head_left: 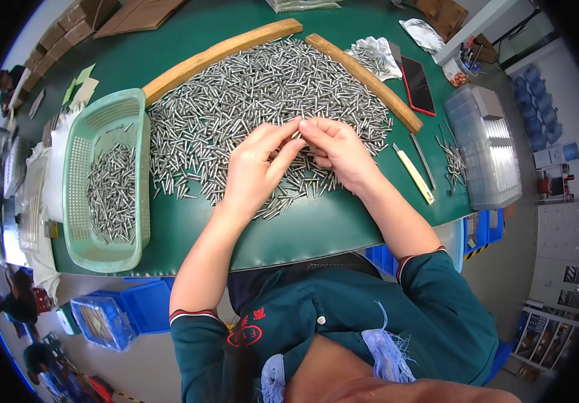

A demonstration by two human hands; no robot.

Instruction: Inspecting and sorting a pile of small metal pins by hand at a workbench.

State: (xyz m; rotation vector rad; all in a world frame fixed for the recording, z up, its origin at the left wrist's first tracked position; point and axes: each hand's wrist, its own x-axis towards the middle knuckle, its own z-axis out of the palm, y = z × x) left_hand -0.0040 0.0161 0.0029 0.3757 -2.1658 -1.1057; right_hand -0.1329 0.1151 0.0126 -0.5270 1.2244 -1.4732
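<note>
Across broad dark-green tabletop (303, 230), wide loose heap of slim silvery metal pins (235, 94).
Long pale-green perforated plastic basket (76, 174) w/ more pins at L. Bare L hand (254, 161) & bare R hand (343, 151) meet over heap, thumb-index gaps narrow; can't tell what, if anything, sits betw. fingertips. Best w/ light pinch, hands low, so any dropped pin lands on heap.
</note>
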